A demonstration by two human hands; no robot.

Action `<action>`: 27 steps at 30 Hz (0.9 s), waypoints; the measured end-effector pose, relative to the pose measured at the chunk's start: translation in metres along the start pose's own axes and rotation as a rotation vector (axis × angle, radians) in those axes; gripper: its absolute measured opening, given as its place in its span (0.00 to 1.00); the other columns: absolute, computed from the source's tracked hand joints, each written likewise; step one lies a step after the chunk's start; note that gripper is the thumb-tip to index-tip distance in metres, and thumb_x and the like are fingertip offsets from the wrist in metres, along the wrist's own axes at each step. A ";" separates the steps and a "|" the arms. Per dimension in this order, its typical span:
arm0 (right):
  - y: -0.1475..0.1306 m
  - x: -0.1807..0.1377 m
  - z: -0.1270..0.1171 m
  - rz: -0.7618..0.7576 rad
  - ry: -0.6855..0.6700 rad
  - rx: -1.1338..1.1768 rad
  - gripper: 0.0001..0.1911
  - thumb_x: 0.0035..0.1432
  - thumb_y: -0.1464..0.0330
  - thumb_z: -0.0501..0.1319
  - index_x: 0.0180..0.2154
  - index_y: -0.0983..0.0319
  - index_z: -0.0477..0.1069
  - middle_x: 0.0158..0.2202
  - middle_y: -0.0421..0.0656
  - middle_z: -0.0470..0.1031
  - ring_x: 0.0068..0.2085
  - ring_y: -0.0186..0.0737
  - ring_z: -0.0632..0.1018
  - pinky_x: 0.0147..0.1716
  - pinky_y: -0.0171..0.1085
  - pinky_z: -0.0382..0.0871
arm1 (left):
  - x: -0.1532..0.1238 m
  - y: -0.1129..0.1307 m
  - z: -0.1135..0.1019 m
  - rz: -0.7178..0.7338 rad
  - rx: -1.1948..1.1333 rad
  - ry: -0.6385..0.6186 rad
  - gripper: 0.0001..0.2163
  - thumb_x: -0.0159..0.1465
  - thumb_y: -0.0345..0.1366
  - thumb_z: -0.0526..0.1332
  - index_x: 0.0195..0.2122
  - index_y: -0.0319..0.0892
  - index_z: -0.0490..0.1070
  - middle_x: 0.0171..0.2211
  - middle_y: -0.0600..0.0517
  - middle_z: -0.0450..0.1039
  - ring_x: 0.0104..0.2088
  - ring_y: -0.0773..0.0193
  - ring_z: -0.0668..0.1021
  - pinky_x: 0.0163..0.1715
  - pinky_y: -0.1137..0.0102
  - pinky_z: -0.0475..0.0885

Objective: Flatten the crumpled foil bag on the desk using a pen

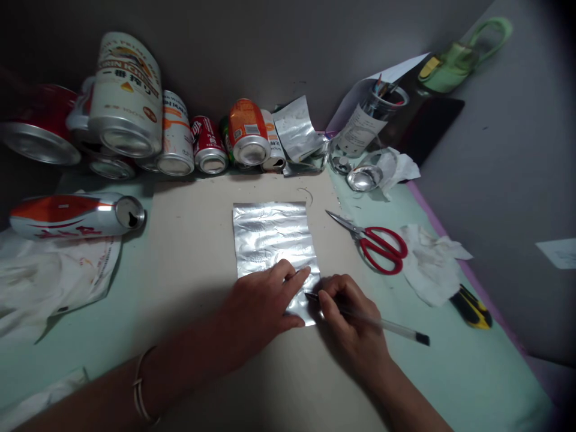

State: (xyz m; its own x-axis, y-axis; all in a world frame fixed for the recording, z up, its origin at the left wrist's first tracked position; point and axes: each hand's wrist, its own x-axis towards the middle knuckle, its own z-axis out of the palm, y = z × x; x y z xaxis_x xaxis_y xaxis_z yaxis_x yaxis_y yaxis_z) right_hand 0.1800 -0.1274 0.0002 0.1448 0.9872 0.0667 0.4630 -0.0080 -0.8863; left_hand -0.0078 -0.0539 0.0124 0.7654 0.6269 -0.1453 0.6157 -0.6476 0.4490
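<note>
A flattened silver metal sheet (271,237) lies on the beige board (193,252) in the middle of the table. My left hand (263,306) rests flat on the sheet's near end, fingers stretched out and pressing it down. Beside it my right hand (348,318) pinches a clear pen (382,325), whose tip touches the sheet's lower right edge. The pen's black end points right.
Red-handled scissors (378,246) lie right of the sheet, with crumpled tissue (429,264) and a yellow-black tool (471,307) further right. Several drink cans (245,133) line the back wall; a long can (74,215) lies at left. A jar of pens (366,120) stands at back right.
</note>
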 end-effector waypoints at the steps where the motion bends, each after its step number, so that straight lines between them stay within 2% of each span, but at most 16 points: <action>1: 0.000 0.000 0.000 0.000 -0.007 0.002 0.12 0.69 0.69 0.58 0.30 0.56 0.62 0.24 0.35 0.65 0.24 0.35 0.65 0.23 0.35 0.61 | 0.000 0.000 0.000 -0.006 -0.003 -0.005 0.38 0.61 0.42 0.78 0.68 0.46 0.62 0.54 0.48 0.74 0.43 0.53 0.82 0.37 0.63 0.77; 27: 0.002 0.001 -0.002 -0.017 -0.058 0.031 0.13 0.70 0.69 0.57 0.31 0.56 0.60 0.25 0.34 0.63 0.25 0.35 0.64 0.23 0.34 0.59 | 0.002 0.003 -0.006 -0.054 0.000 -0.097 0.38 0.63 0.43 0.76 0.70 0.48 0.61 0.57 0.48 0.73 0.44 0.51 0.83 0.37 0.61 0.78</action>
State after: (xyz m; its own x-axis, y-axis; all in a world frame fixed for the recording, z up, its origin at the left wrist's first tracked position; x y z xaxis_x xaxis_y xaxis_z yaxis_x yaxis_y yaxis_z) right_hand 0.1824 -0.1270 -0.0009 0.0863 0.9947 0.0561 0.4377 0.0127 -0.8990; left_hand -0.0055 -0.0517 0.0188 0.7456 0.6159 -0.2543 0.6565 -0.6138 0.4384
